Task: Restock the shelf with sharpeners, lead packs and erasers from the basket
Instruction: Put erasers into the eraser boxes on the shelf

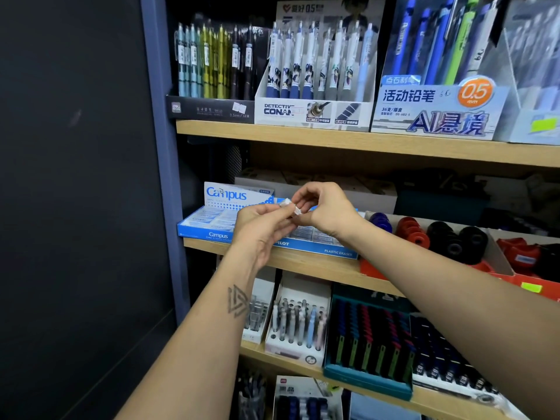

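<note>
Stationery shelf (303, 262), both hands pinching eraser (290, 206)

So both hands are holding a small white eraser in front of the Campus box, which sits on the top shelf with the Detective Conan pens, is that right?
Not quite. In the head view both hands, left and right, do hold the small white eraser, but the Campus box sits on the middle shelf, one below the Detective Conan pens.

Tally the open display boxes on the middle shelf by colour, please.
Blue eraser boxes: 2, the Campus box and the Pilot box.
Red boxes: 2, the round-sharpener box and the one at the right edge.
Total: 4
</note>
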The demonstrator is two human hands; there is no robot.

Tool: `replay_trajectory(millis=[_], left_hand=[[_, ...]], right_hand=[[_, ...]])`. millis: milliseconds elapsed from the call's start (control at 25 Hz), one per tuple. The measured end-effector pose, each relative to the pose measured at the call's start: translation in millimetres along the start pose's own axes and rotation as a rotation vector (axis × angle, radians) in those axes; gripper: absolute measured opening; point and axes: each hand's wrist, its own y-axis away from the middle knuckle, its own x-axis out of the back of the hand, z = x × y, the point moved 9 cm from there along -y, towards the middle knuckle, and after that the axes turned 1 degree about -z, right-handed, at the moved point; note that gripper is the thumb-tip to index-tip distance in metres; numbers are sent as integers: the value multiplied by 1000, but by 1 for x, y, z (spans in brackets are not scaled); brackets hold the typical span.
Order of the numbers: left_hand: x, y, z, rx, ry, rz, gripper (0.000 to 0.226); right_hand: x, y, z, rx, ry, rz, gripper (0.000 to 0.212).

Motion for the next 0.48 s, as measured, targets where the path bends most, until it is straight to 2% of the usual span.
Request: replay_trajectory(millis=[280,480], left_hand=[[9,-10,-13,76,199,-16,30],[7,-9,-11,78,153,2,39]], right_hand=[[-2,-5,-2,49,260,-4,32],[-1,-6,2,6,318,6,27]])
